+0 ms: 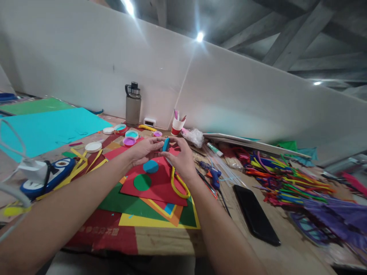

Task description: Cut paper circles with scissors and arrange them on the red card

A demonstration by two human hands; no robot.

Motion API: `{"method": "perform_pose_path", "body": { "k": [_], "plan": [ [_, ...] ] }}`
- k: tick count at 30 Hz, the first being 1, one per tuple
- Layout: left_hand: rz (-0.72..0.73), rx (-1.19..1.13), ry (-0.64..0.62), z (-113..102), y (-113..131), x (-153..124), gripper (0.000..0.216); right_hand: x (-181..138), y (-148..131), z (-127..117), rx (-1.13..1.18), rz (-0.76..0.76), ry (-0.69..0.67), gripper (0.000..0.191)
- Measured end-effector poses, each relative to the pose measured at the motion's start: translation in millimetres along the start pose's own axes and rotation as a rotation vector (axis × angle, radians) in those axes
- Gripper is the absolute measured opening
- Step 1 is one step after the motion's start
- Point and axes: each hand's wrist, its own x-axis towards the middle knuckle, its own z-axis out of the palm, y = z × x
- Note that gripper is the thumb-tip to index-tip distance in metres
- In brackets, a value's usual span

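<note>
Above the red sheet (164, 187), my left hand (146, 149) and my right hand (181, 154) meet with fingers closed on a small blue piece (166, 144), seen nearly edge-on. It looks like thin craft sheet; the fingers cover part of it. Under my hands, a blue circle (150, 166) and a green circle (142, 182) lie flat on the red sheet. A yellow loop (186, 190), perhaps a handle, curves out below my right hand; its upper end is hidden. Green (126, 204) and yellow (143, 221) sheets lie beneath the red one.
A glue gun (213, 174) and a black phone (255, 214) lie to the right, before a heap of coloured pipe cleaners (289, 179). Behind stand a bottle (133, 107) and a paper cup (178, 125). At left are a power strip (61, 173) and a cyan sheet (57, 130).
</note>
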Motion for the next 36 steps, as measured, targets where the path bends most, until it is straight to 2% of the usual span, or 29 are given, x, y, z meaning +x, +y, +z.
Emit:
{"method": "perform_pose_path", "body": {
  "k": [4,8,12,15,19,23,28,32,36],
  "plan": [
    [0.033,0.009,0.057,4,2,-1,0.030,-1,-3,0,0.088,0.020,-0.072,0.045],
    [0.038,0.013,0.056,6,2,-3,0.037,-1,-1,1,0.246,0.021,-0.175,0.049],
    [0.016,0.019,0.070,5,-1,-2,0.037,-2,1,0,0.248,0.072,-0.238,0.064],
    [0.007,0.028,0.063,5,-3,-3,0.030,-3,0,-1,0.234,0.053,-0.284,0.073],
    [-0.002,0.036,0.047,10,-3,-5,0.031,-3,-2,-2,0.225,-0.005,-0.268,0.063],
    [-0.015,0.033,-0.016,15,-1,-9,0.034,-4,-2,0,0.186,0.015,-0.232,0.057],
    [-0.072,-0.033,-0.071,12,1,-10,0.019,-4,-4,0,0.241,0.058,-0.205,0.056],
    [-0.155,-0.108,-0.140,6,0,-7,0.039,-2,-6,-4,0.272,0.127,-0.184,0.058],
    [-0.076,-0.114,-0.095,1,-8,-2,0.030,-1,-2,-6,0.375,0.083,-0.231,0.057]
  ]
}}
